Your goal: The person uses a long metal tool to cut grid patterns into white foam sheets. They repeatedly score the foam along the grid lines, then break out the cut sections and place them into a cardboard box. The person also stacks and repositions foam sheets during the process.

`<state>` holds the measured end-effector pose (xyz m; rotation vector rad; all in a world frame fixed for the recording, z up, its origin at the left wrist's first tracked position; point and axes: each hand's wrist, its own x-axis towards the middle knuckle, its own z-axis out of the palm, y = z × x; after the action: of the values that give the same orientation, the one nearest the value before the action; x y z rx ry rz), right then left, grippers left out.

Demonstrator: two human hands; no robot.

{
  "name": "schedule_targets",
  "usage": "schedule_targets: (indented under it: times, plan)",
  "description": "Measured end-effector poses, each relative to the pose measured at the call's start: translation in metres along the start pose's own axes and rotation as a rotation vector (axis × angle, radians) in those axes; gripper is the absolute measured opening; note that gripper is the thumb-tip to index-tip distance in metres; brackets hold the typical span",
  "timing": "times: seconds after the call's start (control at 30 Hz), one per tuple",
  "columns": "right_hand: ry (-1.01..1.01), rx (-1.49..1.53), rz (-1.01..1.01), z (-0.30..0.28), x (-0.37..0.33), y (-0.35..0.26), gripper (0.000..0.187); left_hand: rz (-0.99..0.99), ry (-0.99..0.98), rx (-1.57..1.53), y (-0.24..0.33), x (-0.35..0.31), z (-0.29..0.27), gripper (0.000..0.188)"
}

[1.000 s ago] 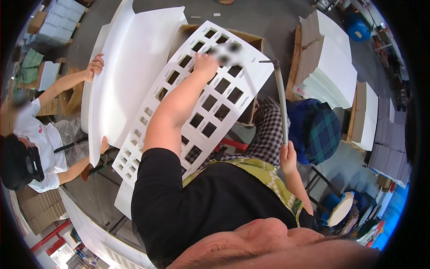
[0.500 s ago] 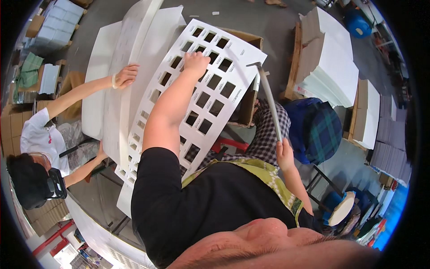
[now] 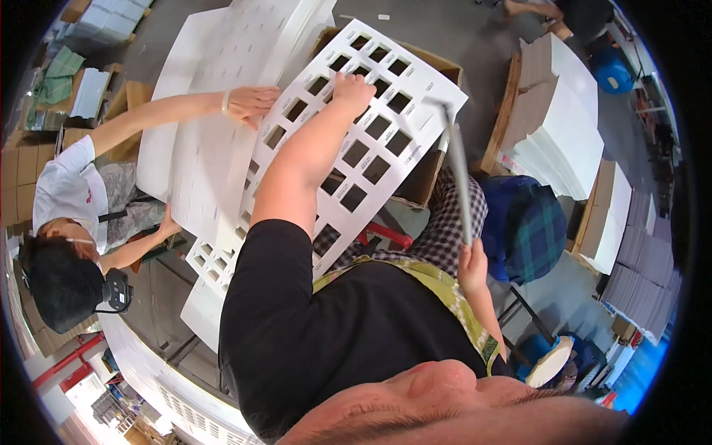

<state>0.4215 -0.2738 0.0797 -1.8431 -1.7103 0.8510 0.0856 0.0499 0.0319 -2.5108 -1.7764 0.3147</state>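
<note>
Bright light washes the white board (image 3: 347, 221); the tool (image 3: 459, 167) smears with blur, glare burns lower left, and fisheye edges curve into black.

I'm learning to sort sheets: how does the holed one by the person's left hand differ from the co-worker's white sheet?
The holed sheet has rows of openings; the co-worker's sheet shows small marks but no openings. The left hand touches the holed sheet; the co-worker's hand is at the other. Both are large and white.
</note>
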Motion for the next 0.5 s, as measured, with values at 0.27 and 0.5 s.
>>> schedule_targets:
  times: [0.27, 0.5]
  plan:
    - [-0.090, -0.160, 0.099, 0.030, 0.003, 0.041, 0.021, 0.015, -0.011, 0.004, 0.000, 0.003, -0.008, 0.023]
    - [0.133, 0.236, -0.221, -0.009, 0.004, -0.007, 0.034, -0.007, -0.027, -0.049, 0.000, 0.003, -0.009, 0.023]
